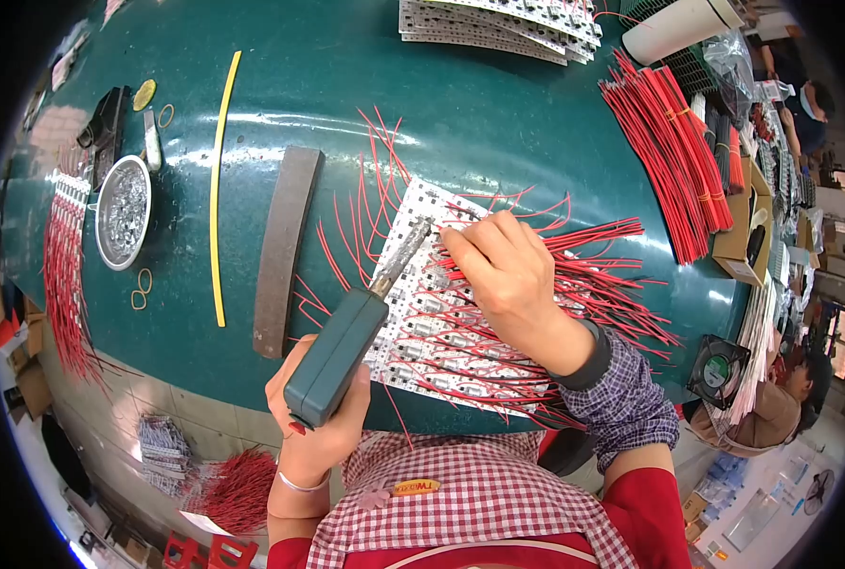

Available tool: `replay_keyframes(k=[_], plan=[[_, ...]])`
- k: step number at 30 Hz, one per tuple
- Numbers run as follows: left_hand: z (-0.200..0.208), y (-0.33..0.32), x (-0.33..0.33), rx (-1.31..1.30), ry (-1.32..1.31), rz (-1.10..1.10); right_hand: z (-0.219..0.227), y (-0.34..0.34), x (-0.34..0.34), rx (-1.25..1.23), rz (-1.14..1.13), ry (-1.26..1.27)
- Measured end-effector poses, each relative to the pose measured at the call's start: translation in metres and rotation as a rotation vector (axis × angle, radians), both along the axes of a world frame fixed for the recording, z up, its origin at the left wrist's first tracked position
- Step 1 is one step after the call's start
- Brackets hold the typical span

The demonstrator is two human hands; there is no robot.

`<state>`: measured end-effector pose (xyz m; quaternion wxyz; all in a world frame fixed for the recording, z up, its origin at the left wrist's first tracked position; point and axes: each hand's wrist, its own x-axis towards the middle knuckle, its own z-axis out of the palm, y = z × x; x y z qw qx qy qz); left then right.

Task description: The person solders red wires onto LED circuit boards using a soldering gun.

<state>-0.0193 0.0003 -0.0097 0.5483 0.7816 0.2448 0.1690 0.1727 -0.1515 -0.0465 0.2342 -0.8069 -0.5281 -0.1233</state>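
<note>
My left hand [318, 408] is wrapped round the handle of a soldering gun [339, 356] with a dark green body. Its metal barrel reaches up to the far part of a white circuit board panel [394, 372], where the tip meets the surface. Close beside that tip, the fingers of my right hand [506, 270] are pinched on a thin red wire, mostly hidden by the fingertips. Rows of small components cover the panel. Many red and black wires [612, 303] fan out from it to the right, and loose red wires [351, 232] stick out at its left.
Left of the panel lie a flat brown bar [288, 251], a yellow strip [218, 190] and a metal bowl [102, 223] of shiny bits. Bundled red wires [673, 161] lie at the far right, near a small fan [718, 368]. Stacked panels [498, 38] stand at the back. Other people sit beyond.
</note>
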Motion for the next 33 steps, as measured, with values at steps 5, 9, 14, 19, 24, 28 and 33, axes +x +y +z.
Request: replay_keyframes(k=[5,9,14,19,24,28,33], plan=[[0.003,0.000,0.000,-0.018,0.069,-0.012,-0.001,0.000,0.000,0.019,0.001,0.012],[0.005,0.001,0.001,0.011,0.079,-0.029,-0.001,0.001,0.000,0.018,-0.001,0.018],[0.006,0.002,0.004,0.105,0.036,-0.044,-0.002,0.002,0.000,0.017,-0.006,0.013],[0.005,0.003,-0.001,0.058,0.066,-0.048,-0.001,0.002,-0.001,0.014,-0.011,0.013],[0.000,0.001,-0.009,0.116,0.008,0.006,-0.002,0.002,-0.001,0.007,-0.010,0.008],[0.002,0.000,-0.008,0.065,-0.021,0.010,0.000,0.003,-0.001,0.008,-0.007,0.002],[0.007,-0.003,-0.006,0.042,0.073,-0.017,-0.003,0.002,-0.002,0.027,0.005,0.020]])
